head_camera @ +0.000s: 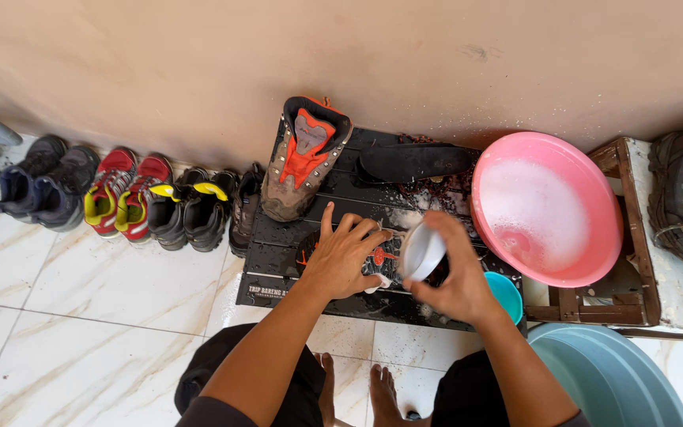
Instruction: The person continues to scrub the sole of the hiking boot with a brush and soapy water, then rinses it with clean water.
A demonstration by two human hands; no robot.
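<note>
Boot [303, 162] on low table [278, 257]; basin [547, 207] right; shoe row [120, 198] left.

Seven shoes stand in a row along the far wall at left: two dark grey-blue sneakers [41, 182], two red sneakers with yellow-green lining [124, 194], two black shoes with yellow tabs [187, 209], one dark brown shoe [243, 209]. One grey-and-orange hiking boot [302, 158] leans farther right. One pink plastic basin [547, 207] of suds sits right.

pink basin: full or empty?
Partly filled. The pink basin sits tilted on a wooden crate, with white soapy foam covering most of its inside.
</note>
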